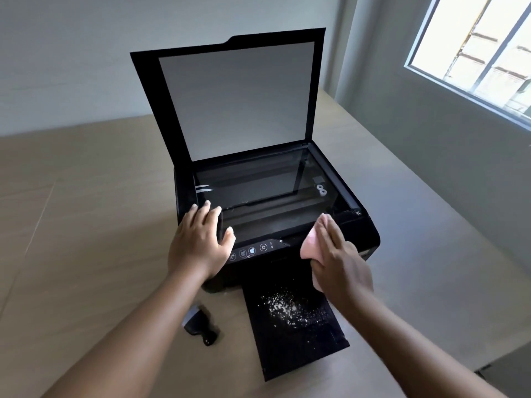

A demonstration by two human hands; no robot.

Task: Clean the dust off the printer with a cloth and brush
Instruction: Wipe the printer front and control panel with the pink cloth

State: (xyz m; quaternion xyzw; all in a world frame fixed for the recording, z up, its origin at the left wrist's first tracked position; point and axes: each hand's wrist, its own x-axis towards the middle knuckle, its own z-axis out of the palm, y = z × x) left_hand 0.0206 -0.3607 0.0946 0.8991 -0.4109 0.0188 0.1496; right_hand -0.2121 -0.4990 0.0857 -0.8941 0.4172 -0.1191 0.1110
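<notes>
A black printer [365, 228] stands on the wooden table with its scanner lid [235, 101] raised upright, showing the glass [258, 185]. My left hand [198, 239] lies flat, fingers spread, on the printer's front left corner by the glass edge. My right hand [339, 257] presses a pink cloth [311, 245] against the front right of the printer's top. White dust specks [290, 307] are scattered over the black output tray [301, 349] that sticks out toward me. A small black brush [199, 324] lies on the table left of the tray, untouched.
The light wooden table [86, 225] stretches left and right of the printer. A grey wall stands behind, and a barred window [482, 50] is at the upper right. The table's right edge [471, 340] drops off near my right forearm.
</notes>
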